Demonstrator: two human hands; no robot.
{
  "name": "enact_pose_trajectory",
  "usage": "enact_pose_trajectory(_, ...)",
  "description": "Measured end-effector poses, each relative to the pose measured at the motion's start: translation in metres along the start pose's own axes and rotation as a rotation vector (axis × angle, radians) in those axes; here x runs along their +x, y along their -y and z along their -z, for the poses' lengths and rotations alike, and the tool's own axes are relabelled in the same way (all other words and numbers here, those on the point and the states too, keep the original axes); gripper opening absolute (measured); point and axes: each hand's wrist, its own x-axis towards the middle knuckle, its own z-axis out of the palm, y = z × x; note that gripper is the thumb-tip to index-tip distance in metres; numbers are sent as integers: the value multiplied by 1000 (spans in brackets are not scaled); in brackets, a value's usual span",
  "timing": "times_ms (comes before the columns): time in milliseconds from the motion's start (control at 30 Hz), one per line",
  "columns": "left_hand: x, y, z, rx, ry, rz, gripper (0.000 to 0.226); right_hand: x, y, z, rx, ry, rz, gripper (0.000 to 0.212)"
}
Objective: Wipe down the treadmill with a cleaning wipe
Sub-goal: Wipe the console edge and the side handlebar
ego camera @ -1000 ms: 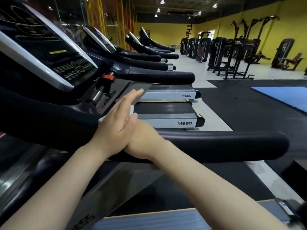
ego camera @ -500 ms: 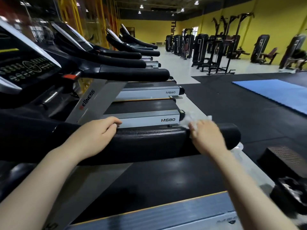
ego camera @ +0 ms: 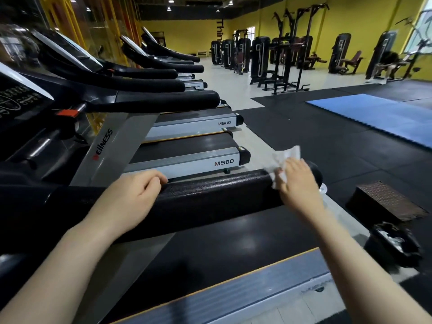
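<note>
Right hand [ego camera: 298, 183] presses wipe [ego camera: 284, 160] on handrail [ego camera: 217, 190] — left hand [ego camera: 138, 195] (curled) steadies

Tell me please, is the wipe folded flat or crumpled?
Crumpled: the wipe sticks up creased and bunched above the right hand on the handrail.

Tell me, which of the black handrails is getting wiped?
The nearest handrail, right in front. Only this one has hands on it: the right hand presses the white wipe near its end, and the left hand holds its middle.
</note>
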Motion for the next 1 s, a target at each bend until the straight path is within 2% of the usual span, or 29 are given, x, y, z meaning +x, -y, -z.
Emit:
enact_pose_trajectory(100,3,-18,-21,6,44,-87,29,14,-34,11,105,-28,-264,41)
enact_pose_trajectory(167,5,-33,-36,30,46,-134,31,22,-34,11,127,-46,-406,38)
enact_pose_trajectory(200,5,-43,-44,37,47,-153,33,19,-30,8,100,-63,-371,30)
enact_pose_trajectory(233,5,-53,-51,41,46,-176,36,11,-24,4,73,-70,-250,23)
enact_pose_trajectory(267,6,-63,-58,44,48,-204,39,-1,-21,-2,43,-45,-68,29)
enact_pose_trajectory(300,8,-72,-66,47,54,-232,41,-13,-21,-8,62,14,110,46)
enact_pose_trajectory(333,11,-81,-75,50,60,-258,42,-19,-24,-7,84,44,202,59)
enact_pose_trajectory(400,18,-96,-93,58,65,-292,46,-11,-38,0,113,65,262,58)
enact_pose_trajectory(433,20,-102,-101,67,66,-296,47,-3,-49,0,118,43,233,46)
enact_pose_trajectory(500,22,-109,-117,98,33,-286,53,15,-64,4,243,18,11,23)
enact_pose_trajectory(600,19,-108,-129,119,-18,-282,63,30,-77,3,520,131,-358,37)
enact_pose_trajectory(700,17,-105,-129,78,-20,-272,63,31,-86,5,667,136,-475,43)
enact_pose_trajectory(800,17,-108,-128,46,-25,-263,64,16,-90,6,1118,142,-673,45)
enact_pose_trajectory(833,17,-108,-128,38,-28,-259,64,5,-93,-1,1258,94,-754,38)
enact_pose_trajectory(867,17,-109,-128,22,-30,-255,64,-7,-92,-9,1309,24,-798,31)
enact_pose_trajectory(933,18,-108,-128,-21,-30,-248,63,-28,-88,-20,1236,-76,-795,26)
enact_pose_trajectory(1000,18,-107,-128,-42,-33,-248,62,-30,-90,-24,1289,-70,-866,26)
